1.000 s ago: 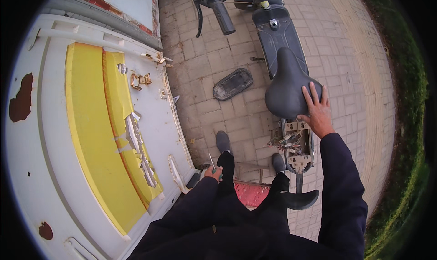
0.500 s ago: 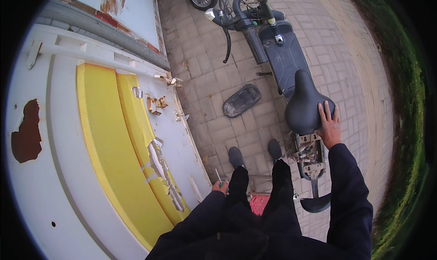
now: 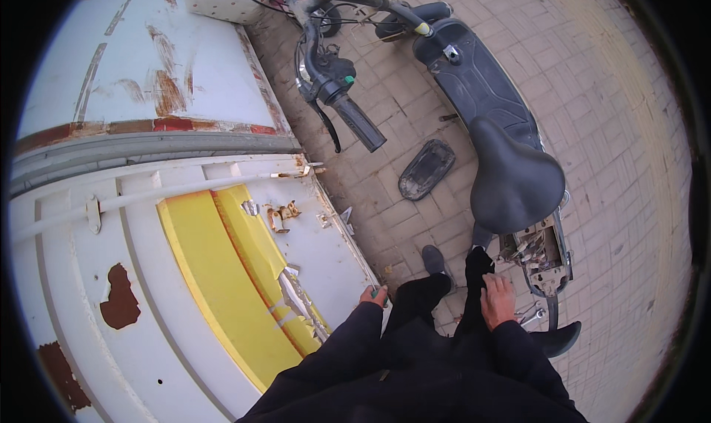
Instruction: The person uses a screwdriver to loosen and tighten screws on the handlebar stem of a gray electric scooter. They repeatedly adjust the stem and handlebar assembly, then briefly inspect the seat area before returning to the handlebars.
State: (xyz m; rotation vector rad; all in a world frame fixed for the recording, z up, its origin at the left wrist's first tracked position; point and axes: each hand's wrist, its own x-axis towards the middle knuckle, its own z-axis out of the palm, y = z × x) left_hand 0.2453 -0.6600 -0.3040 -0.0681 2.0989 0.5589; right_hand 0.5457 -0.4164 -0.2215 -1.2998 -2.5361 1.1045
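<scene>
My left hand (image 3: 372,296) is closed around what looks like a small screwdriver, of which only a bit of green handle (image 3: 383,292) shows. It rests by my left thigh, close to the edge of the white metal panel. My right hand (image 3: 498,301) is empty, with its fingers loosely stretched over my right leg. Up and to the right of it is the black saddle (image 3: 515,180) of an electric bike. Behind the saddle, an uncovered compartment (image 3: 538,254) shows wiring and metal brackets.
A black oblong cover (image 3: 427,170) lies on the brick paving. The bike's handlebar grip (image 3: 357,121) juts toward the left, ahead of its footboard (image 3: 485,86). A rusty white panel with a yellow stripe (image 3: 222,275) stands along the left. A black rear mudguard (image 3: 561,339) sticks out behind.
My right hand has left the saddle and moved down and left to my leg. My left hand has shifted slightly up and right. The view has turned, and the handlebar now points more leftward.
</scene>
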